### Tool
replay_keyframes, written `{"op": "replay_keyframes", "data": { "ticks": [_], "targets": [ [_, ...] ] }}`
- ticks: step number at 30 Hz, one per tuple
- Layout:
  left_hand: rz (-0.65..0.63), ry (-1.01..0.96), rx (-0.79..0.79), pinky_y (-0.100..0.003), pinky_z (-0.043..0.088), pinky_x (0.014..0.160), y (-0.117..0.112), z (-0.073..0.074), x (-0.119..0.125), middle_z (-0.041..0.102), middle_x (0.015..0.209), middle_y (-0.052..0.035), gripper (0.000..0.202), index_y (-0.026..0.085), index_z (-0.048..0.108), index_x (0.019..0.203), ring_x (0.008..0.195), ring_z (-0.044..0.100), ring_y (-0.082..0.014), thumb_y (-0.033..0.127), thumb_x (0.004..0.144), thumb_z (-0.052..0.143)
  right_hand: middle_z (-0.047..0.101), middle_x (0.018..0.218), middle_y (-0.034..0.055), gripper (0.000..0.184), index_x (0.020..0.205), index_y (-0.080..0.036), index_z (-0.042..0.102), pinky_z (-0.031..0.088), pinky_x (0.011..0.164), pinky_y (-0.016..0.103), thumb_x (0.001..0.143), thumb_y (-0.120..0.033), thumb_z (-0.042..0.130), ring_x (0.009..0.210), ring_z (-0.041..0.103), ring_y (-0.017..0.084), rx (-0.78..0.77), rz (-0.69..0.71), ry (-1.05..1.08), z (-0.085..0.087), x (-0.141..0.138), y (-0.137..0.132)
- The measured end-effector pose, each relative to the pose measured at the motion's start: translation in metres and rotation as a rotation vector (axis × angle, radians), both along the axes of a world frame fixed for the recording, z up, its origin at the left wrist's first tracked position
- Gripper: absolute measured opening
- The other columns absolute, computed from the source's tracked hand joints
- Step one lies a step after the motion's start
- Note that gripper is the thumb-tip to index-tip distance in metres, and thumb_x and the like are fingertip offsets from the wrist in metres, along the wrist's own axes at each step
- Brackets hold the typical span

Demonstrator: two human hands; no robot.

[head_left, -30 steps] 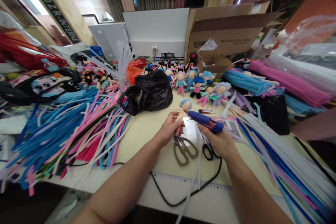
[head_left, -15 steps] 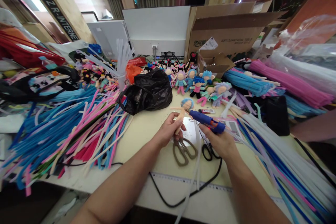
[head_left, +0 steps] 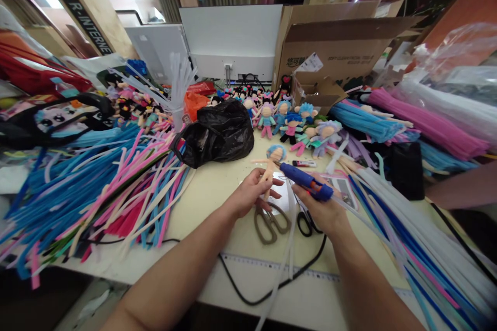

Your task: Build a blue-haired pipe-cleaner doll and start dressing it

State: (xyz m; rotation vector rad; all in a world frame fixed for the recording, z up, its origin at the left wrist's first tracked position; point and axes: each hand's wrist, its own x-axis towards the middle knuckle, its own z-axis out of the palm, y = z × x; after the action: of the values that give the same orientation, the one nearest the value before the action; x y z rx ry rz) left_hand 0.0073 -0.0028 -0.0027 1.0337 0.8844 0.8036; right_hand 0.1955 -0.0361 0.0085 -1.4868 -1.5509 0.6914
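My left hand (head_left: 250,192) pinches a small peach-coloured doll with blue hair (head_left: 273,160) by its body, holding it upright above the table. My right hand (head_left: 322,209) grips a blue glue gun (head_left: 305,180); its nozzle touches the doll just below the head. A black cord (head_left: 272,289) runs from the gun toward the table's front edge. Tan-handled scissors (head_left: 271,221) lie flat under my hands, with black-handled scissors (head_left: 306,222) beside them.
Heaps of blue, pink and white pipe cleaners (head_left: 97,186) cover the left side, and more (head_left: 407,227) lie to the right. A black plastic bag (head_left: 217,134), a row of finished dolls (head_left: 295,124) and an open cardboard box (head_left: 334,46) stand behind. Another person's arm (head_left: 466,191) shows at right.
The hands, doll and glue gun stay together and shift slightly up and right. My left fingers have spread a little around the doll.
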Motion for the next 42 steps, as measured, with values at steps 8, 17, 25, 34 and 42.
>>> {"op": "replay_keyframes", "data": {
  "ticks": [8,17,25,34,42],
  "targets": [
    [0.037,0.012,0.015,-0.024,0.054,0.048,0.002,-0.009,0.002,0.064,0.096,-0.0110,0.035,0.017,0.047,0.089,0.082,0.066,-0.0202,0.044,0.078,0.064,0.057,0.065,-0.0006,0.028,0.082,-0.022,0.062,0.040,0.058,0.030,0.076,-0.050,0.062,0.061,0.050,0.017,0.005,-0.030,-0.058,-0.001,0.000,-0.001],
    [0.065,0.024,0.054,-0.025,0.054,0.048,0.003,-0.010,0.003,0.061,0.088,-0.0068,0.032,0.016,0.049,0.087,0.081,0.065,-0.0194,0.042,0.077,0.065,0.054,0.062,-0.0011,0.029,0.074,-0.023,0.058,0.036,0.055,0.029,0.076,-0.051,0.060,0.059,0.047,0.016,0.018,-0.073,-0.126,0.002,-0.001,-0.001],
    [0.081,0.030,0.074,-0.024,0.053,0.047,0.001,-0.009,0.003,0.062,0.087,-0.0069,0.033,0.016,0.050,0.087,0.079,0.066,-0.0192,0.043,0.077,0.065,0.053,0.061,-0.0010,0.029,0.069,-0.023,0.056,0.038,0.055,0.030,0.076,-0.050,0.060,0.057,0.047,0.015,0.059,-0.088,-0.178,0.004,-0.002,-0.002],
    [0.089,0.033,0.085,-0.025,0.053,0.048,0.003,-0.011,0.004,0.063,0.085,-0.0065,0.033,0.016,0.048,0.086,0.079,0.066,-0.0195,0.043,0.077,0.065,0.049,0.057,-0.0022,0.033,0.065,-0.023,0.052,0.035,0.054,0.029,0.076,-0.053,0.060,0.055,0.044,0.015,0.067,-0.105,-0.207,0.000,-0.001,-0.001],
    [0.090,0.038,0.101,-0.025,0.054,0.048,0.003,-0.010,0.004,0.062,0.085,-0.0056,0.033,0.017,0.048,0.084,0.080,0.065,-0.0194,0.044,0.077,0.065,0.050,0.057,-0.0014,0.033,0.064,-0.023,0.051,0.035,0.053,0.030,0.077,-0.052,0.060,0.055,0.045,0.016,0.090,-0.104,-0.204,0.000,-0.001,-0.001]
  ]
}}
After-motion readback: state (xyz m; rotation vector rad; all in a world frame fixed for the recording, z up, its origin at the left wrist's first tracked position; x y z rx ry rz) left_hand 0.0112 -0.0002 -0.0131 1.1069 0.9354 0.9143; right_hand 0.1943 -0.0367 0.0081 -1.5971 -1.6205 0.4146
